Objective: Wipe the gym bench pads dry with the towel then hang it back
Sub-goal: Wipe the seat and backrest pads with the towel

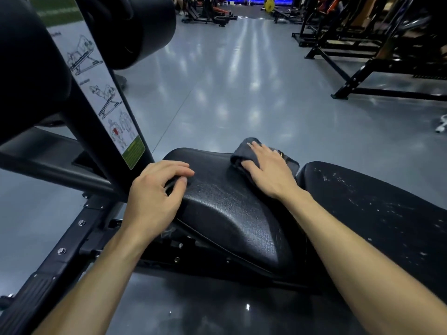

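Spanning the room, a glossy grey floor (242, 81) carries black gym machines (362, 44).
Seat pad (229, 209) long axis runs near-to-far; right hand (268, 170) presses flat, fingers straight, the folded dark towel (244, 151) at its far end; left hand (157, 189) grips the pad's left edge.

2 hands (154, 189), 1 towel (244, 151), seemingly 2 bench pads (229, 209).
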{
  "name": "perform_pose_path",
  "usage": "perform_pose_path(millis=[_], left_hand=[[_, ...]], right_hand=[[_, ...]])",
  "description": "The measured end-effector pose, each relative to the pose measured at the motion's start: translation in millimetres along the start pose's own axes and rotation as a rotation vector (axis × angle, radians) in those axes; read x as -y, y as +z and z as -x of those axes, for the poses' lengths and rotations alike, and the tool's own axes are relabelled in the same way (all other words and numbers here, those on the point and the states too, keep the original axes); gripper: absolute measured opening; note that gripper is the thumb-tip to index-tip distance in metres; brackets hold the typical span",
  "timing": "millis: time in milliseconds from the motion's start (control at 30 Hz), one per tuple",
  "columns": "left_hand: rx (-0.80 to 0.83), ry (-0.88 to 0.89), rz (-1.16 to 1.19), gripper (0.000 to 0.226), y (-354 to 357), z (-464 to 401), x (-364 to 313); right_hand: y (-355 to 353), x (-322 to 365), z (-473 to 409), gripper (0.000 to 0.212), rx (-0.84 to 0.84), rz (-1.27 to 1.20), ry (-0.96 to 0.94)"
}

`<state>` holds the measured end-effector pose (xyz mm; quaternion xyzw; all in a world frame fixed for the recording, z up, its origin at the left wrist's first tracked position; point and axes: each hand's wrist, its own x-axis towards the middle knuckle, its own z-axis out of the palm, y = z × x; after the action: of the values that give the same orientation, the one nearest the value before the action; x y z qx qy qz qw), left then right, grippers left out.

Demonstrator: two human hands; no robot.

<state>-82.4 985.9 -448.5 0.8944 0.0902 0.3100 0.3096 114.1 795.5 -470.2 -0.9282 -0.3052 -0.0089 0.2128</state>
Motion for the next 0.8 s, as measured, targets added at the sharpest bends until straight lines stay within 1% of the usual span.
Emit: perform_pose_path(millis=[67, 100, 167, 233, 300, 333, 400, 433, 467, 533, 633, 700, 733, 800], left_hand=[[0.002, -0.008, 0.010, 0.023, -2, 0, 3], [0.002, -0.011, 0.013, 0.023, -2, -2, 4], [0.000, -0.015, 0.021, 0.023, 2, -5, 5], [-0.001, -0.006, 0.022, 0.023, 6, -8, 3], [0.002, 0.018, 0.024, 0.023, 10, -9, 0], [0.008, 0.029, 0.025, 0.023, 11, -9, -2], [0.019, 0.043, 0.027, 0.023, 12, -6, -6], [0.023, 0.045, 0.026, 0.023, 12, -5, -7], [0.026, 0.045, 0.023, 0.024, 11, -4, -7], [0.031, 0.054, 0.016, 0.023, 10, -4, -5], [0.039, 0.070, 0.002, 0.024, 12, -6, -1], [0.039, 0.078, -0.008, 0.022, 16, -9, 1], [0.040, 0.085, -0.013, 0.019, 17, -10, 2], [0.047, 0.098, -0.014, 0.019, 19, -9, -1]], right_hand=[[-1, 8, 40, 0.077, 0.022, -0.009, -0.127], [-1, 11, 68, 0.078, 0.022, -0.016, -0.209], [-1, 14, 119, 0.077, 0.051, -0.027, -0.312], [-7, 4, 126, 0.077, 0.091, -0.045, -0.369], [-11, -11, 95, 0.075, 0.090, -0.051, -0.332], [-11, -18, 70, 0.074, 0.070, -0.057, -0.262], [-12, -28, 23, 0.073, 0.033, -0.061, -0.052], [-10, -29, 9, 0.072, 0.023, -0.048, 0.022], [-7, -27, 5, 0.073, 0.009, -0.025, 0.042], [-4, -18, 31, 0.076, 0.021, -0.032, -0.028], [-9, 2, 120, 0.079, 0.063, -0.075, -0.259], [-10, 6, 160, 0.081, 0.115, -0.066, -0.368], [-14, 3, 161, 0.080, 0.135, -0.075, -0.387], [-20, -8, 137, 0.077, 0.152, -0.106, -0.340]])
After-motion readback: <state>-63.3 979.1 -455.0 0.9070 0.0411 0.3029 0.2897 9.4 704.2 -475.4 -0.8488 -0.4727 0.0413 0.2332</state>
